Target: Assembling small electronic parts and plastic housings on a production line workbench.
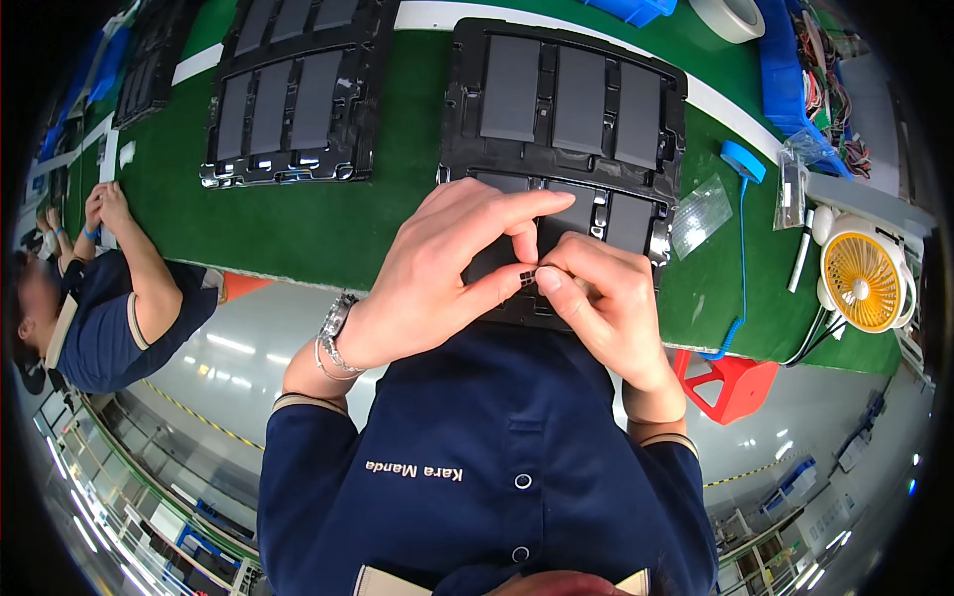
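A small black piece marked off into little squares [528, 278] lies at the tip of my left thumb. My left hand [437, 253] holds it with the thumb and a curled finger, its index finger stretched out above. At the other end of the piece, my right hand [608, 298] is closed in a pinch, thumb against fingers. Both hands are over the near part of a black plastic tray [462, 129], which carries several flat dark grey panels [584, 94]. The hands cover part of its front row.
Another black tray [363, 109] of panels stands to the left. On the right are a yellow-and-white fan [861, 283], a blue coiled cord [743, 248], a clear plastic bag [702, 217] and a blue bin [790, 94] of wires. A co-worker [109, 308] sits at far left; a red stool [740, 390] is below the table.
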The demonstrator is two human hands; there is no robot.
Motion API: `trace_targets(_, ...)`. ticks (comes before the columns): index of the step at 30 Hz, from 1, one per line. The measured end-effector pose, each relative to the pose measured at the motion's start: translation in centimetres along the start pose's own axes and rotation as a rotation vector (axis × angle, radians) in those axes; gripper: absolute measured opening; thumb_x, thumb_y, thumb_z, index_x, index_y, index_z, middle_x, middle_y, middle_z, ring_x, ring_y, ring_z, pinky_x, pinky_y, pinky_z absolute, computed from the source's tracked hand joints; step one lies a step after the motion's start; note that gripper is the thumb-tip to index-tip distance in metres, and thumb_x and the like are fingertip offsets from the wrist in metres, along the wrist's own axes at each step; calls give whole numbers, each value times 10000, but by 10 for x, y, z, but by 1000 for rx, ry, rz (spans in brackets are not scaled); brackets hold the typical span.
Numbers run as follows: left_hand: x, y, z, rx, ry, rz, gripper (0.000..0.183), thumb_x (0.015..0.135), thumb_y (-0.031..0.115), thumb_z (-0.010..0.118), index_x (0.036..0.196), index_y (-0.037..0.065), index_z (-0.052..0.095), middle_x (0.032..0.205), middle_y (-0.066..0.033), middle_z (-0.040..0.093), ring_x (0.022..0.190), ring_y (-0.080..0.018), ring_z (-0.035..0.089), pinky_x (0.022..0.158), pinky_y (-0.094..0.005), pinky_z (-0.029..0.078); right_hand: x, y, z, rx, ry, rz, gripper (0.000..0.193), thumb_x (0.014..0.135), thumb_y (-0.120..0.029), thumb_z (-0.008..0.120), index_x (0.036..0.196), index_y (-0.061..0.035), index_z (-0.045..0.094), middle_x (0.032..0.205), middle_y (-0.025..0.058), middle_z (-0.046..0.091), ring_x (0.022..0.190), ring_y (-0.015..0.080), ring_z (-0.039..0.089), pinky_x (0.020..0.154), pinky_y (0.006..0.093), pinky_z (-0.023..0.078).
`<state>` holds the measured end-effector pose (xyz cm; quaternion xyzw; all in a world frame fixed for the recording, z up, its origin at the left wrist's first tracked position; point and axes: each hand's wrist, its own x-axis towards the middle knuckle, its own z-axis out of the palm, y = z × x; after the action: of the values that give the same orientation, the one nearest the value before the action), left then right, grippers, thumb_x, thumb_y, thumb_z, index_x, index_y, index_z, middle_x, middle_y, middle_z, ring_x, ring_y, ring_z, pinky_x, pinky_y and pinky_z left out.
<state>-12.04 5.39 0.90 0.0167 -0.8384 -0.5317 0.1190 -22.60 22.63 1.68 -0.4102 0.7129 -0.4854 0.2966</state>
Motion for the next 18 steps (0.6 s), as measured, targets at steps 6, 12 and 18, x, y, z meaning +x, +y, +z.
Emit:
trace_targets(6, 6, 3, 7, -38, -30, -45, 616, 694, -57, 676, 1285, 96, 596, 814, -6, 601, 820, -201, 581, 819, -358, 464, -2, 8, -5, -167, 90, -127, 150, 819, -80, 702, 723, -37, 595, 619, 46, 485, 475, 197, 473, 435, 337, 356)
trace_targets(12, 12, 4, 33, 83, -51, -113, 492, 723, 26, 718, 1201, 81, 618, 863, -37, 605, 864, -232, 584, 839, -368, 460, -8, 23, -24, -387, 318, -504, 140, 688, -85, 710, 658, -24, 587, 604, 45, 559, 470, 178, 540, 435, 277, 396)
trace_targets(18, 19, 16, 71, 410, -206, 75, 443, 701, 171, 781, 1105, 96, 617, 1096, -38, 561, 1083, -263, 513, 909, -406, 409, -36, 37, -45, 51, 542, -145, 109, 777, 2, 630, 700, 29, 558, 644, 56, 553, 517, 114, 459, 479, 255, 351)
